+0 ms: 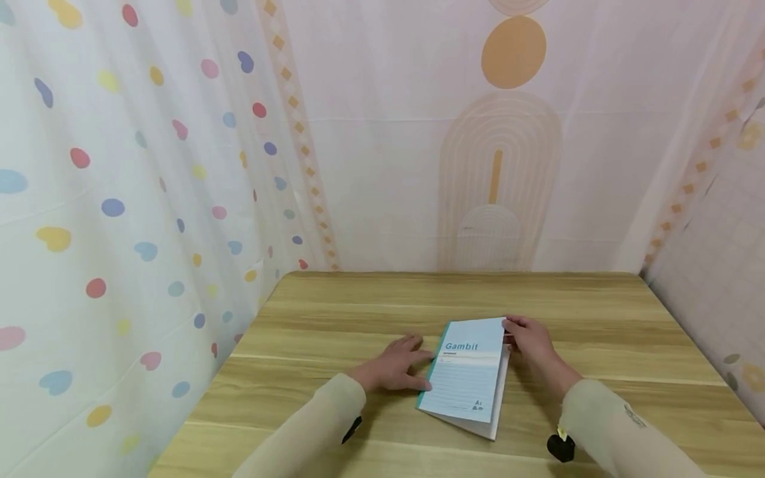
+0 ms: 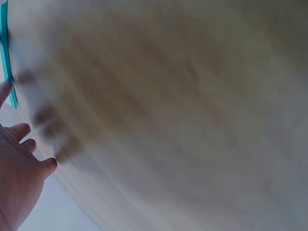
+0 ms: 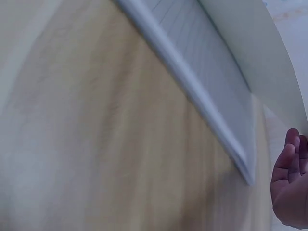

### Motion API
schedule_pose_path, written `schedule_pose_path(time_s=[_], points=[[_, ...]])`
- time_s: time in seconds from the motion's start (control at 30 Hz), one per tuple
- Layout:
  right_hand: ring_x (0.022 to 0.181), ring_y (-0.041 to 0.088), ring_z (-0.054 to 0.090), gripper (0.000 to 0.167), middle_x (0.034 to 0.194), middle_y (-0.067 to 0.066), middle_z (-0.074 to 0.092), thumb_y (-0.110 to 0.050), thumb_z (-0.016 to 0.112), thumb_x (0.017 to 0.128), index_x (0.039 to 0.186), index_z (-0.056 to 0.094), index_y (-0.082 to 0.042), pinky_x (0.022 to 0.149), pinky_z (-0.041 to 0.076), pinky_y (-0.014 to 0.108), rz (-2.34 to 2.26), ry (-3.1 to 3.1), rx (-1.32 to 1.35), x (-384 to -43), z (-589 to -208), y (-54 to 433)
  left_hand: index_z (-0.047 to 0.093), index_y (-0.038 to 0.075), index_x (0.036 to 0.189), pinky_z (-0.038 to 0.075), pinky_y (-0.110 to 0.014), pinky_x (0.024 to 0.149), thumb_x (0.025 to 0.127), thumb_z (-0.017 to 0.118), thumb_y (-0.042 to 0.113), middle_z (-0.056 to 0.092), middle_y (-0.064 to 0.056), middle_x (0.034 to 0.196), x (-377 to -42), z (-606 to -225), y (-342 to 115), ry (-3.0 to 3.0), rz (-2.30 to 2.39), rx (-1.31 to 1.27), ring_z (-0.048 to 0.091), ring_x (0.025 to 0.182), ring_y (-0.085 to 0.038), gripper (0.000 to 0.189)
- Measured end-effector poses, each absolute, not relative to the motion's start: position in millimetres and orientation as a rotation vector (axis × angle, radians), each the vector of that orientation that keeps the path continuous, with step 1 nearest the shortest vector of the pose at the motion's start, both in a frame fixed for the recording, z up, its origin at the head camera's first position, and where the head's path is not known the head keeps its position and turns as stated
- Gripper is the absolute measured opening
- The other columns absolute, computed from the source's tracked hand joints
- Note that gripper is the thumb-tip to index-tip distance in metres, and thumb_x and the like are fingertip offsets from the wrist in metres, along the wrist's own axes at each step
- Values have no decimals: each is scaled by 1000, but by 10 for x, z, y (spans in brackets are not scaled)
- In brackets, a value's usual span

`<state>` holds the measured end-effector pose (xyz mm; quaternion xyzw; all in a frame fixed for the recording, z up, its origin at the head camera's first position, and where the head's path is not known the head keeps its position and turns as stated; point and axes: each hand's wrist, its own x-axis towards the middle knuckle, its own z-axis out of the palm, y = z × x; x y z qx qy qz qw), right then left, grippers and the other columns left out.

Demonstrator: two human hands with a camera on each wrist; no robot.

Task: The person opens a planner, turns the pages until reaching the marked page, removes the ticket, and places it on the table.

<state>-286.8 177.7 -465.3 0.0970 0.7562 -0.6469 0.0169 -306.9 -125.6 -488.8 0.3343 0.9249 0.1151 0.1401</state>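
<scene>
A notebook (image 1: 469, 372) with a pale blue cover marked "Gambit" and a teal spine lies on the table, its front cover partly lifted at the right side. My right hand (image 1: 532, 342) pinches the cover's upper right corner. In the right wrist view, the lined pages (image 3: 192, 53) show under the raised cover (image 3: 260, 53), and the right hand (image 3: 291, 180) is at the cover's edge. My left hand (image 1: 399, 365) rests with fingers spread at the left side, fingertips right at the teal spine (image 2: 6, 57). That hand (image 2: 21, 168) holds nothing.
The wood-grain table (image 1: 311, 332) extends around the notebook, with its far edge against a patterned curtain (image 1: 382, 166). A dotted curtain (image 1: 149, 199) hangs along the left side. A dark object (image 1: 560, 446) hangs at the right sleeve's cuff.
</scene>
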Motion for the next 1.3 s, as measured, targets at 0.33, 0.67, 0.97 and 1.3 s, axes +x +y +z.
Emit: schedule_pose_path(time_s=[0.33,0.67,0.97,1.3], points=[[92,16,63,47,132,22,57,-24,52,105,143,48,2,75,55,24,-2046,2306,284,-2944,-4392,1640,48,18,147,16,-53,118,92,59,61,27,-16,160,-2903,-4940,-1118,2717,369,981,15,150,-32,70],[89,17,67,44,123,19,63,-21,54,104,142,50,1,78,57,31,-2080,2236,36,-2920,-4266,1447,48,16,147,16,-55,117,93,58,61,27,-15,160,-2831,-4956,-1055,2702,391,1012,16,150,-31,71],[107,36,65,47,133,27,56,-20,54,103,143,47,5,84,56,43,-1994,2244,-239,-2818,-4218,1215,44,13,150,21,-54,116,94,63,53,30,-18,158,-2837,-4785,-1078,2779,514,1042,24,147,-35,71],[105,25,65,44,129,19,61,-17,59,100,140,54,1,83,55,42,-1898,2286,-388,-2787,-4304,1017,30,13,157,27,-57,113,98,61,44,21,-18,161,-2925,-4376,-1148,2807,793,998,24,146,-37,74]])
